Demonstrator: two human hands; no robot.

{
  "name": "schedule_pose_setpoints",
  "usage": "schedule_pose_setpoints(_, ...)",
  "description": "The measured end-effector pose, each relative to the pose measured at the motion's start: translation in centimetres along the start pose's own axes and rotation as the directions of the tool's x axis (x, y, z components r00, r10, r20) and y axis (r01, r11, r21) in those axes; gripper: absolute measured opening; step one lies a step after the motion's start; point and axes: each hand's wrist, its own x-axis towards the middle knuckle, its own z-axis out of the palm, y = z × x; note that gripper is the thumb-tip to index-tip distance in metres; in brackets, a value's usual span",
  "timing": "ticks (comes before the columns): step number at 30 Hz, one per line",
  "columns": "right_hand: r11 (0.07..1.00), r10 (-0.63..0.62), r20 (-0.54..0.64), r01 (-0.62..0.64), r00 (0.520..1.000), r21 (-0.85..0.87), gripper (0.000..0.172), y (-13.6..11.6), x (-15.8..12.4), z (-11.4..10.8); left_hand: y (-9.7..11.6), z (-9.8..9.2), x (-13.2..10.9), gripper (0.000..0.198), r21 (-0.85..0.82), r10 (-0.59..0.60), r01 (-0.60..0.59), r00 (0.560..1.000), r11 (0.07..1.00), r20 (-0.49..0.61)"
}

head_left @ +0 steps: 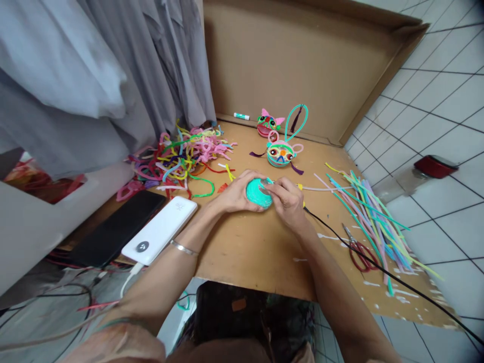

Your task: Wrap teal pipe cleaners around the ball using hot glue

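Note:
My left hand (239,194) is wrapped round a turquoise, rounded pipe-cleaner piece (257,193) above the middle of the board. At its right rim, my right hand (286,199) pinches with thumb and forefinger what looks like a turquoise pipe-cleaner end; the fingertips hide most of it. Behind both hands stands a finished animal-face ornament (280,154) with pink round ears, a turquoise loop and dark tassels. Another face ornament (268,124), with pink pointed ears and a red mouth, sits farther back.
Tangled coloured pipe cleaners (185,156) lie left, straight ones (374,217) right, near red-handled scissors (359,252). A white power bank (161,229) and black phone (119,227) are front left. A black cable (340,234) crosses the right side. A glue stick (241,116) lies at the back.

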Motion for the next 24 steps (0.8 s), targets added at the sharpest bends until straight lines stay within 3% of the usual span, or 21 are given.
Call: schedule_pose_setpoints(24, 0.95, -0.209, 0.015, 0.206, 0.978, -0.234, 0.024, -0.73, 0.13, -0.21, -0.01, 0.04, 0.09, 0.08, -0.016, -0.002, 0.002, 1.0, 1.0, 0.028)
